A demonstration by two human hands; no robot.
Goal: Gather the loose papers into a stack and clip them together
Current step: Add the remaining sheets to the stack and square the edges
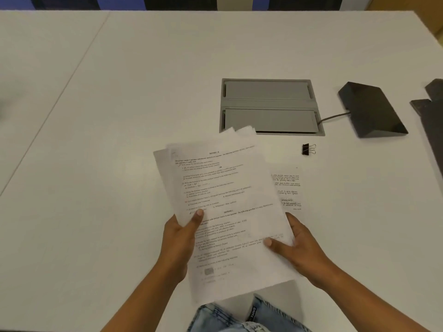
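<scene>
Near the bench's (119, 116) front edge, your left hand (182, 238) grips the paper stack (227, 200) by its left side, thumb on top and fingers clamped underneath. Your right hand (304, 248) pinches the right side likewise. The stack is raised and tilted, its sheets uneven. A loose sheet (290, 188) lies flat beyond your right hand. Farther back sits a black binder clip (308, 149), then a grey cable hatch (268, 106).

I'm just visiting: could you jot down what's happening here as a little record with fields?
Held: papers, edges uneven
Left hand: grips papers' left edge, thumb on top
Right hand: grips their right edge, thumb on top
Loose: one sheet flat on table, right of papers
Clip: on table beyond the sheet, untouched
Also: grey hatch, black box with cable
</scene>
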